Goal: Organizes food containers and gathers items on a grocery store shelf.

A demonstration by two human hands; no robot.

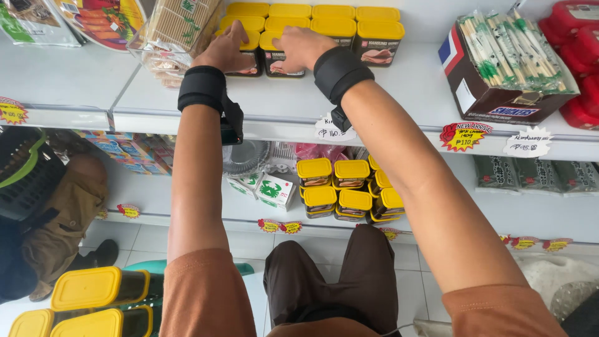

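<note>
Both hands rest on yellow-lidded tins at twelve o'clock on the upper shelf (281, 103). The left hand (226, 50) lies with fingers curled over the left front tin (251, 56); the right hand (304, 47) has fingers spread, pressing the neighbouring tin (281, 61). Sliding them squarely back against the rear rows (324, 19) should keep the front edge even.

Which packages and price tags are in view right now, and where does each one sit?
Yellow-lidded tins: top shelf, in rows; left hand and right hand rest on the front ones.
More yellow-lidded tins: lower shelf, stacked.
Brown carton of wrapped chopsticks: top shelf, right.
White box with green crab: lower shelf.
Red-yellow starburst tag: shelf edge, right.
White price tag: beside it.
</note>
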